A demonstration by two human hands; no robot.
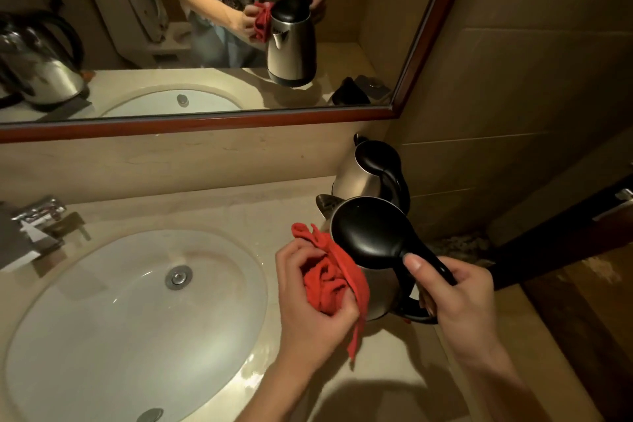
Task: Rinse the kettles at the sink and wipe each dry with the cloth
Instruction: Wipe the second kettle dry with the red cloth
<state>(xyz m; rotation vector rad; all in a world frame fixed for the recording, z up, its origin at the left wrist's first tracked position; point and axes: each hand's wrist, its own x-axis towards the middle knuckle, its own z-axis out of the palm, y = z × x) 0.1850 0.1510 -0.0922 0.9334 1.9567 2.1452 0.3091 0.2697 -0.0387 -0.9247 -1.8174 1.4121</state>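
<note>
The held kettle (380,291) at lower right of centre has a brushed metal body and a glossy black plastic lid and handle. The second kettle (363,175) behind it looks the same: dull steel, shiny black plastic. The cloth (329,281) is red, soft and nubbly. The bench (212,212) is smooth, polished pale stone, the sink (102,312) glossy white ceramic, the tap (44,216) at left bright chrome, the mirror frame (205,123) satin reddish wood.

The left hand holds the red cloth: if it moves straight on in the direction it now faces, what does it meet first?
The left hand presses the red cloth toward the right, so it would meet the steel side of the held kettle first; the cloth already seems to touch it.
</note>
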